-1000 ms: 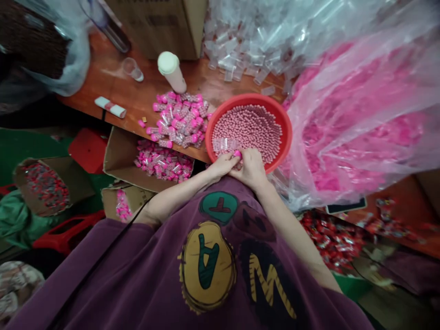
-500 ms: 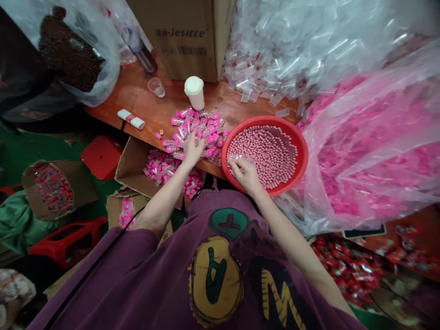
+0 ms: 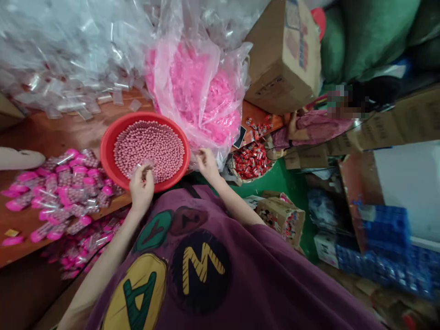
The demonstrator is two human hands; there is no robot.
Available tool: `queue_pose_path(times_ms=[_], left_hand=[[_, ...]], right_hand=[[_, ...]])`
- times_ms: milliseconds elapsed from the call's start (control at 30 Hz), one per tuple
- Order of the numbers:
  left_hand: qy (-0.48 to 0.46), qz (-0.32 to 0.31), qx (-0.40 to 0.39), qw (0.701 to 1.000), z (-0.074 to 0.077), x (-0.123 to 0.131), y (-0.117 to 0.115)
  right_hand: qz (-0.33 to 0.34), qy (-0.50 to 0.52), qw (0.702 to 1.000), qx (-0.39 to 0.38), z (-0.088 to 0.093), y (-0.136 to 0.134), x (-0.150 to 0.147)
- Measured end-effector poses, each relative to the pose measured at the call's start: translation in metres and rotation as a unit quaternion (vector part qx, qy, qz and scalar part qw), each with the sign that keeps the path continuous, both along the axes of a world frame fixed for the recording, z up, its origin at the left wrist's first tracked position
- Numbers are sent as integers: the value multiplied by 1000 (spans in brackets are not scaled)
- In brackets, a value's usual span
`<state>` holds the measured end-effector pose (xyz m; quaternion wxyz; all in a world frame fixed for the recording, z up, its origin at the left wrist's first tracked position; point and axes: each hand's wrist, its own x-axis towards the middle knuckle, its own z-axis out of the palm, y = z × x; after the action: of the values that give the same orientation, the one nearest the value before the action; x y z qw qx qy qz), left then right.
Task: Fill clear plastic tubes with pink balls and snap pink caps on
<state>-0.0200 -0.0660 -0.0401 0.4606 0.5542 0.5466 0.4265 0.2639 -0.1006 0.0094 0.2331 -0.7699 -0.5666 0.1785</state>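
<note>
My left hand (image 3: 140,185) is closed around a small clear tube at the near rim of a red bowl (image 3: 107,149) full of small pink balls (image 3: 149,144). My right hand (image 3: 206,161) is to the right of the bowl, at the lower edge of a clear bag of pink caps (image 3: 199,91). Its fingers are curled together, and whatever they pinch is too small to make out. A pile of filled tubes with pink caps (image 3: 65,183) lies on the wooden table (image 3: 62,133) to the left of the bowl.
A big bag of empty clear tubes (image 3: 68,50) fills the back of the table. More filled tubes lie in a box (image 3: 82,247) below the table edge. A cardboard box (image 3: 285,50), red sweets (image 3: 252,160), another person's arm (image 3: 309,126) and blue packs (image 3: 388,243) are to the right.
The view has swung right. My left hand left the pile of filled tubes and came to the bowl with a clear tube. My right hand moved from the bowl to the pink cap bag.
</note>
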Motion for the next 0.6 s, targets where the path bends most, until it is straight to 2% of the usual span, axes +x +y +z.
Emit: queue_pose_path(times_ms=[67,133,200,300,367,433,533,600], left_hand=[[-22,-13,-8,1000,8,19,7],[-41,-25,-4,999,17,45,16],[-54,-49,1,997,28,80,30],[-39,-74,1,996,43,140,61],[-1,-68,-15,998,49,180,86],[42,-65,-43,996,52,218,109],[81,-117,-66,988,48,269,130],[108,-180,-81,974,44,296,133]], right_hand=[[-108,-83,991,-8,1,-5,34],[-165,-141,975,-54,-2,-2,61],[-182,-168,965,-86,-5,12,84],[-187,-174,964,-72,-10,47,117],[-203,-117,971,-41,-12,77,141],[-226,19,974,16,-16,106,168],[-253,214,938,99,-24,139,209],[-267,281,913,125,-30,150,237]])
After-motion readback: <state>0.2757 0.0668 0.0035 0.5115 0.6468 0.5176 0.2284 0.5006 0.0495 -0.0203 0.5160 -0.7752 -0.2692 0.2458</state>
